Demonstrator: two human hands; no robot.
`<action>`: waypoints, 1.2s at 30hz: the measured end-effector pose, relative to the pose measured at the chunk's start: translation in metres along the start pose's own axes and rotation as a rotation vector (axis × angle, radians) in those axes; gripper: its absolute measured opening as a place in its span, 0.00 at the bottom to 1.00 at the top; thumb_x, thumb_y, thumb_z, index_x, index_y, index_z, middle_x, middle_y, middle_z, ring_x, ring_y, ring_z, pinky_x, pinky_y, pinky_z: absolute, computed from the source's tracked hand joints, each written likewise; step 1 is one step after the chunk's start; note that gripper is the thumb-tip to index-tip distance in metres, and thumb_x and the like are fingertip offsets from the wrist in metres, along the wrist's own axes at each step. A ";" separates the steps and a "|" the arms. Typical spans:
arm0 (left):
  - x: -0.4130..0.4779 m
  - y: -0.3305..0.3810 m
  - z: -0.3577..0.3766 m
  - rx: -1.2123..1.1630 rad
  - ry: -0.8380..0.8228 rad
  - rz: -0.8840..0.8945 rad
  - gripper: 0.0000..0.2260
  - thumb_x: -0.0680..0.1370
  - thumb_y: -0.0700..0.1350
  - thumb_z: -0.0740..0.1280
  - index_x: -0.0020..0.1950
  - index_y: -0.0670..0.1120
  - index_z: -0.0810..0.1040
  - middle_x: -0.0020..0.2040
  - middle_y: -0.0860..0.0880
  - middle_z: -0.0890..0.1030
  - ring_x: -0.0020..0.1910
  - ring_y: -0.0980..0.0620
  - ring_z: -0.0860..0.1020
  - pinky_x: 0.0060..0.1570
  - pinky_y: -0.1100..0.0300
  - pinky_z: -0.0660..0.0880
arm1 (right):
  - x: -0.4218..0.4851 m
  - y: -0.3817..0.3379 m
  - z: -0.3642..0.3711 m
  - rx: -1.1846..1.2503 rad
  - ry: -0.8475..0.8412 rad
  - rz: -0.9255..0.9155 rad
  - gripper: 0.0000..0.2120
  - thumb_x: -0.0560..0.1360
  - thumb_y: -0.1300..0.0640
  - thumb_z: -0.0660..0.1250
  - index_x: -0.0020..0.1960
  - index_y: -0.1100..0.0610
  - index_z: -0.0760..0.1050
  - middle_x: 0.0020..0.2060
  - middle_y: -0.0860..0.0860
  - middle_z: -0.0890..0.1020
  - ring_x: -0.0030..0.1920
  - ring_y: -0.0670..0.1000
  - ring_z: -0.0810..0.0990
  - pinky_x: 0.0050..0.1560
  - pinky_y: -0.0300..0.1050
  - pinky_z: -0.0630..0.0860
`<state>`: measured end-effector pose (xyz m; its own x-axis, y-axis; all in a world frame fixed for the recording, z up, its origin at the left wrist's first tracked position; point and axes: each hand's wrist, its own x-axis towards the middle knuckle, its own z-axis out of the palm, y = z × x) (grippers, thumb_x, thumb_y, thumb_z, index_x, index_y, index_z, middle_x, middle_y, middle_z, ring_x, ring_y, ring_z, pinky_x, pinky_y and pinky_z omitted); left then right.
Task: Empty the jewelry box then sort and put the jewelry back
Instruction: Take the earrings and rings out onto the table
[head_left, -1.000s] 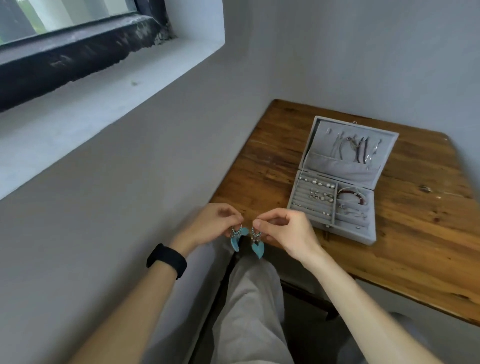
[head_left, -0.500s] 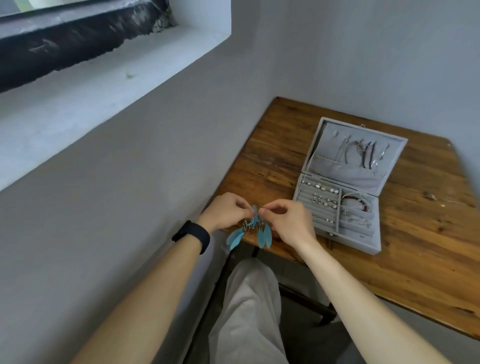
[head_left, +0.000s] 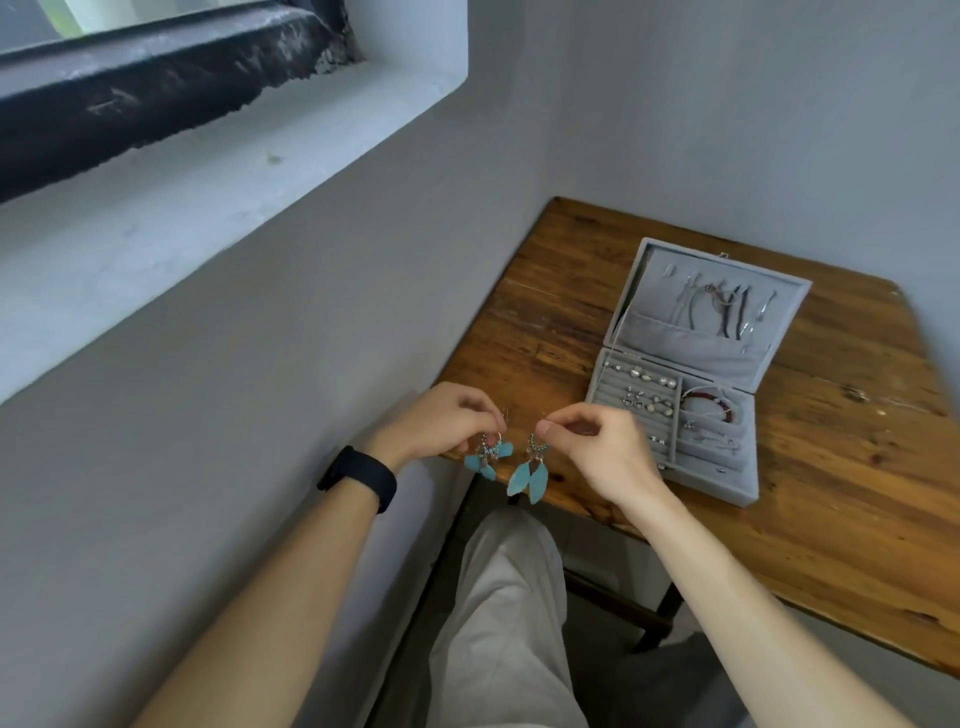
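- grey wall (head_left: 260, 467) and window ledge (head_left: 234, 171) fill the left side, not part of the task
- wooden tabletop (head_left: 857, 519) sits in the corner, to the right of and ahead of the person; a light trouser leg (head_left: 509, 597) shows below its near edge
- jewelry box (head_left: 717, 488) lies open on the tabletop, lid (head_left: 691, 343) tipped back, tray facing up, near wall towards the person
- left hand (head_left: 441, 423), black wristband (head_left: 358, 478) on the wrist, fingers curled, pinches the top of the left earring (head_left: 488, 457)
- right hand (head_left: 597, 452), fingers curled, thumb and forefinger pinch the hook of the right earring (head_left: 530, 475)
- both earrings are turquoise feather drops, hanging long axis down over the near left corner of the tabletop, close together but apart, neither on the wood
- key relation: the box lies right of and ahead of both hands; the right hand is nearer, just beside the box's near left corner, while the left hand would have to cross past the right
- box contents: necklaces (head_left: 722, 306) hung in the lid, studs (head_left: 639, 395) in the ring rolls on the left, red bracelet (head_left: 709, 408) in the right compartment
- judgement: the box looks mostly full, so the pair is likely next to go in; which compartment can't be told, and the fine hooks may snag on the lining
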<state>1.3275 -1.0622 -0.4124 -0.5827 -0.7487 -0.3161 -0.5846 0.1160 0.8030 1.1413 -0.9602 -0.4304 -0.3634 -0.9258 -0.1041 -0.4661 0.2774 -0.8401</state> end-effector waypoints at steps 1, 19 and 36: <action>-0.006 0.000 -0.001 -0.012 -0.004 -0.004 0.05 0.79 0.46 0.69 0.50 0.48 0.85 0.45 0.53 0.85 0.45 0.56 0.81 0.39 0.66 0.75 | -0.007 -0.001 -0.001 0.013 -0.007 -0.007 0.03 0.73 0.46 0.74 0.44 0.44 0.84 0.41 0.41 0.85 0.45 0.41 0.81 0.45 0.40 0.75; -0.006 -0.007 0.016 0.130 0.050 -0.043 0.06 0.80 0.49 0.68 0.53 0.51 0.82 0.48 0.54 0.84 0.44 0.58 0.80 0.37 0.67 0.73 | -0.012 -0.003 0.022 -0.098 0.009 0.044 0.03 0.74 0.44 0.73 0.44 0.42 0.81 0.43 0.40 0.82 0.46 0.43 0.81 0.49 0.44 0.80; 0.071 -0.014 0.004 0.201 0.083 -0.003 0.10 0.80 0.54 0.68 0.57 0.53 0.84 0.48 0.59 0.81 0.41 0.65 0.74 0.39 0.71 0.67 | 0.063 -0.015 0.022 -0.409 0.072 0.154 0.06 0.76 0.42 0.69 0.47 0.43 0.81 0.37 0.45 0.84 0.41 0.49 0.84 0.45 0.49 0.83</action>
<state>1.2919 -1.1141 -0.4481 -0.5374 -0.7992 -0.2693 -0.6920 0.2354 0.6824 1.1430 -1.0286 -0.4360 -0.5015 -0.8498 -0.1621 -0.6782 0.5025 -0.5362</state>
